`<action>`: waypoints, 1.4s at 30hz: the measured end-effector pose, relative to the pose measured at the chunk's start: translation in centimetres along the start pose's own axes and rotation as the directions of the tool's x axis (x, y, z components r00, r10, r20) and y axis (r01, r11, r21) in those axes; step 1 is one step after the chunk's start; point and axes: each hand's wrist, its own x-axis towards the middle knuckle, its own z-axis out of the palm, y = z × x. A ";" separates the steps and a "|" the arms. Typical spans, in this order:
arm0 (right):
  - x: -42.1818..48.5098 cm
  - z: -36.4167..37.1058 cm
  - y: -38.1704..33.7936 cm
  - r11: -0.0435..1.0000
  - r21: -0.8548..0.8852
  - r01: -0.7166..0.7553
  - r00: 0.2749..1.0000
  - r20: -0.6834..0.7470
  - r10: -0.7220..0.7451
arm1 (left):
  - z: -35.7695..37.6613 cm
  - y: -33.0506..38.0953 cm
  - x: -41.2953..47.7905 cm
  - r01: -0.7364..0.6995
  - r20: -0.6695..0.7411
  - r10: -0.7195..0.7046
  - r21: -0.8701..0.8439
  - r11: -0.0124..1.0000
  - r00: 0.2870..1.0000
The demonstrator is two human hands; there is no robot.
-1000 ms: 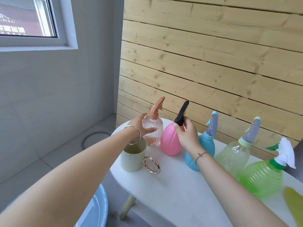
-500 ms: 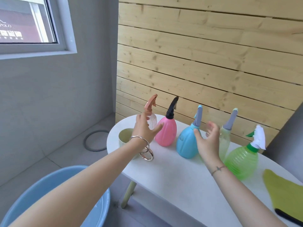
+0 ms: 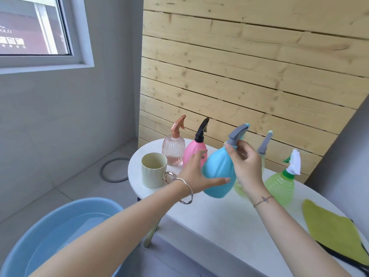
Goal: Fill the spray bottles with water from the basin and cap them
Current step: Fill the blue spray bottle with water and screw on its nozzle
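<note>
Showing partial letters "OLO" on a sign outside the window (image 3: 34, 27), the head view has both hands now gripping the blue spray bottle (image 3: 218, 172), lifted off the white table (image 3: 219, 222) since a moment ago: left hand (image 3: 196, 174) cupping its body, right hand (image 3: 246, 166) closed around its grey neck. Water-filled basin (image 3: 40, 236) sits on the grey floor; wood-plank wall behind.

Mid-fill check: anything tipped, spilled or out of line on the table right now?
No spill shows. Only the blue bottle is off the row: it is tilted and lifted, left hand on its body, right hand at the grey sprayer neck. The other bottles and the mug stand upright.
</note>
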 end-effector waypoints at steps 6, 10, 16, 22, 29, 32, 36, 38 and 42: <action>-2.2 -0.9 -4.3 0.973 0.226 -0.046 0.995 0.098 0.024 | 0.2 2.1 -2.3 -0.072 -0.084 0.064 -0.101 0.992 0.994; -2.5 -1.3 -5.8 0.946 0.306 -0.111 0.986 0.152 0.067 | -0.4 2.4 -3.1 -0.062 -0.036 0.055 -0.228 0.972 0.998; -2.9 -1.7 -7.3 0.884 0.404 -0.237 0.949 0.289 0.123 | -2.8 2.5 -3.6 0.080 0.359 0.106 -0.468 0.880 0.927; -3.1 -1.5 -7.6 0.852 0.486 -0.195 0.978 0.159 0.134 | -3.8 3.5 -3.9 0.136 0.290 0.000 -0.447 0.884 0.957; -2.7 -1.7 -8.9 0.838 0.503 -0.213 0.964 0.250 0.095 | -4.0 3.9 -4.2 0.310 0.414 -0.015 -0.657 0.687 0.910; -2.7 -1.6 -8.8 0.852 0.498 -0.161 0.984 0.145 0.101 | -3.7 4.2 -4.4 0.293 0.397 -0.034 -0.614 0.733 0.917; -3.0 -1.2 -8.6 0.867 0.489 -0.097 0.995 0.022 0.098 | -3.2 5.3 -4.0 0.046 0.059 -0.019 -0.502 0.864 0.998; -2.9 -1.3 -8.8 0.864 0.492 -0.106 0.994 0.058 0.089 | -3.5 4.9 -3.7 0.078 0.100 -0.028 -0.542 0.837 0.995; -2.8 -1.4 -9.0 0.866 0.483 -0.130 0.989 0.121 0.081 | -4.2 4.5 -4.1 0.300 0.344 -0.106 -0.581 0.757 0.933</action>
